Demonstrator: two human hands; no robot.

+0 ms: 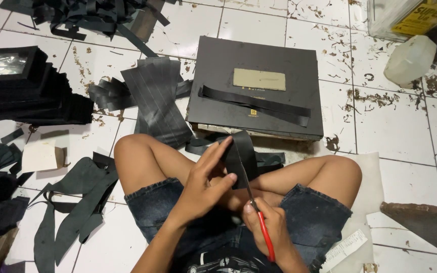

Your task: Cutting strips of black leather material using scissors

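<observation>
Left grip (206, 184) on black strip (241, 151), scissors (259, 217) right.

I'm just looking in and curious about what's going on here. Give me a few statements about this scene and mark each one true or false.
1. The right hand holds red-handled scissors. True.
2. The left hand holds a white sheet. False: it holds a black strip.
3. A long black strip lies on the dark flat box. True.
4. The person works at a table. False: they sit cross-legged on a white tiled floor.
5. The scissors' blades touch the held strip. True.
</observation>
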